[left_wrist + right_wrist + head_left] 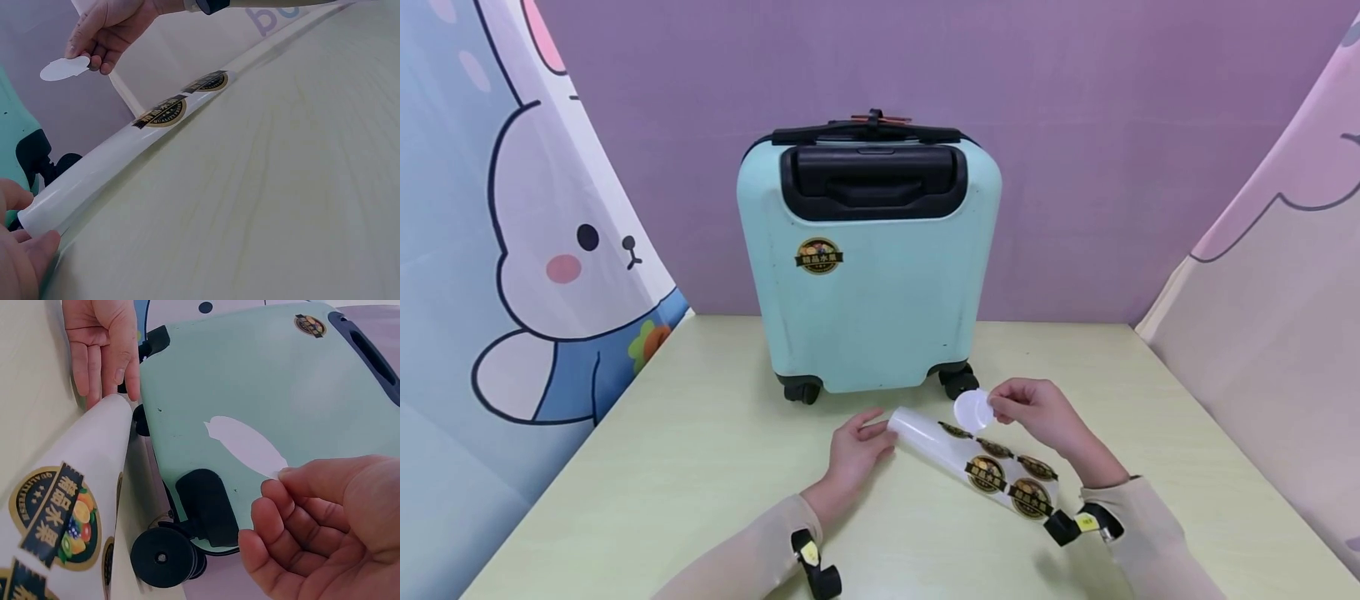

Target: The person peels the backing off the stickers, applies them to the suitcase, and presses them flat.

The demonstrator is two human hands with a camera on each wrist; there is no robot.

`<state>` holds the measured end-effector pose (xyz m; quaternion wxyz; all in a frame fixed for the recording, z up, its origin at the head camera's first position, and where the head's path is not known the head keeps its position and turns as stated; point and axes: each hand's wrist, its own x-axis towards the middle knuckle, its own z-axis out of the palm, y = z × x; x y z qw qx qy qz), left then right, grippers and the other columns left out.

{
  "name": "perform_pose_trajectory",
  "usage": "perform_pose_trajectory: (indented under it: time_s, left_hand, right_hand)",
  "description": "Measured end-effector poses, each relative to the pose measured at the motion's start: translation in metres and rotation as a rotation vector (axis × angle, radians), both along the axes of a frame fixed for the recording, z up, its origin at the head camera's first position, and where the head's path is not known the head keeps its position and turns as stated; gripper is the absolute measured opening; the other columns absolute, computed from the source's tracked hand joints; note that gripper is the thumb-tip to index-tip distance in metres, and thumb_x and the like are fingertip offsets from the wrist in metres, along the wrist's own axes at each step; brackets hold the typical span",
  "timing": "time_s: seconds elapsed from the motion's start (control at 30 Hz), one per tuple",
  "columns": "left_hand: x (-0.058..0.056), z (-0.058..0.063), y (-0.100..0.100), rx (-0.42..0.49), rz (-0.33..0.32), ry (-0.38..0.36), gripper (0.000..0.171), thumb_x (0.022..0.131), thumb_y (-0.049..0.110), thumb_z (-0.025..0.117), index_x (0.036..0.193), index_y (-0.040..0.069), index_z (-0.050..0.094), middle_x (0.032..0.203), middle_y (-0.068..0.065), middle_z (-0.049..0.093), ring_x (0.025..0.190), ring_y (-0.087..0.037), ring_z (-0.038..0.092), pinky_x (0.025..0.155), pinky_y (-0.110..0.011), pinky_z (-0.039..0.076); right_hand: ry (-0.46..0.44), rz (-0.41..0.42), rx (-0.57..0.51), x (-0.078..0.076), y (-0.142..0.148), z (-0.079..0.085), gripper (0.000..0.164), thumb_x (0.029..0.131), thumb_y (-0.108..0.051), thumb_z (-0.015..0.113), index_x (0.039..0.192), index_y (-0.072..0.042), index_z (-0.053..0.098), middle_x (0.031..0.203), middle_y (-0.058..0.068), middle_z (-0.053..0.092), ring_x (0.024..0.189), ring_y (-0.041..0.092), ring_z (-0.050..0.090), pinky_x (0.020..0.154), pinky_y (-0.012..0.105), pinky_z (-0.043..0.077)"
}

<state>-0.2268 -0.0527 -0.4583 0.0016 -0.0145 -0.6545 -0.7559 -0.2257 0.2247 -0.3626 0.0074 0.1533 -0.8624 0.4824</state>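
Note:
My right hand (1030, 410) pinches a round sticker (973, 410) between thumb and fingertips, its plain white back showing in the head view. The sticker hangs over a roll of stickers (925, 437) on the table, a white sheet bearing several black-and-gold round labels. At the roll's left end, my left hand (856, 454) has its fingers nearly straight, with the roll's end between fingertips and thumb in the left wrist view. A mint green suitcase (880, 308) stands upright just behind both hands. One black-and-gold sticker (819, 256) is on its upper left face.
The suitcase stands on black wheels (959, 382), with a recessed black handle (874, 183) at its top. A pale wooden table (700, 467) lies under everything. Behind it hangs a purple backdrop (1075, 167), with a cartoon-printed curtain (572, 275) at the left.

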Motion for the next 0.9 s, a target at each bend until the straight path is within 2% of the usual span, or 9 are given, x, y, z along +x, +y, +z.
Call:
perform_pose_trajectory:
  time_s: [0.2,0.33,0.5,0.63,0.73,0.9]
  left_hand:
    - [-0.001,0.003,-0.005,-0.059,0.037,0.007,0.055,0.088,-0.004,0.069,0.137,-0.013,0.047,0.118,-0.03,0.065,0.103,-0.032,0.069,0.084,-0.032,0.058]
    - [-0.001,0.007,-0.007,-0.053,0.053,0.005,0.054,0.088,-0.003,0.068,0.137,-0.012,0.047,0.12,-0.03,0.064,0.105,-0.031,0.068,0.085,-0.031,0.058]
    - [0.001,0.013,-0.008,-0.025,0.026,0.016,0.053,0.091,0.0,0.067,0.138,-0.012,0.046,0.123,-0.029,0.063,0.108,-0.031,0.067,0.086,-0.031,0.057]
    - [0.001,0.02,-0.007,-0.013,0.003,0.04,0.051,0.093,0.004,0.066,0.138,-0.01,0.047,0.127,-0.028,0.061,0.113,-0.029,0.064,0.092,-0.03,0.054]
    - [0.002,0.029,-0.007,0.037,-0.018,0.048,0.05,0.095,0.005,0.063,0.139,-0.01,0.046,0.131,-0.028,0.059,0.115,-0.029,0.062,0.095,-0.03,0.052]
    - [0.001,0.043,-0.005,0.151,-0.044,0.031,0.05,0.095,0.001,0.062,0.14,-0.01,0.044,0.133,-0.028,0.057,0.112,-0.027,0.064,0.093,-0.031,0.054]
  right_hand:
    - [0.016,-0.016,0.008,0.002,-0.001,0.003,0.014,0.098,-0.009,0.062,0.097,0.003,0.069,0.08,0.009,0.066,0.079,0.031,0.065,0.068,0.027,0.055]
    - [0.047,-0.037,0.026,0.003,-0.003,0.006,0.014,0.098,-0.01,0.063,0.098,0.002,0.07,0.083,0.012,0.067,0.078,0.025,0.064,0.068,0.027,0.054]
    - [0.1,-0.079,0.048,0.004,-0.008,0.007,0.013,0.098,-0.012,0.064,0.096,0.0,0.071,0.08,0.007,0.066,0.072,0.018,0.06,0.064,0.027,0.051]
    - [0.159,-0.105,0.064,0.006,-0.012,0.006,0.01,0.097,-0.01,0.065,0.095,-0.002,0.071,0.077,0.005,0.065,0.068,0.017,0.057,0.059,0.025,0.048]
    - [0.209,-0.122,0.072,0.008,-0.015,0.006,0.009,0.096,-0.008,0.066,0.095,-0.001,0.071,0.078,0.006,0.066,0.067,0.017,0.057,0.057,0.024,0.046]
    - [0.283,-0.151,0.093,0.012,-0.021,0.008,0.007,0.095,-0.007,0.067,0.096,-0.001,0.072,0.081,0.008,0.069,0.067,0.012,0.056,0.055,0.024,0.045]
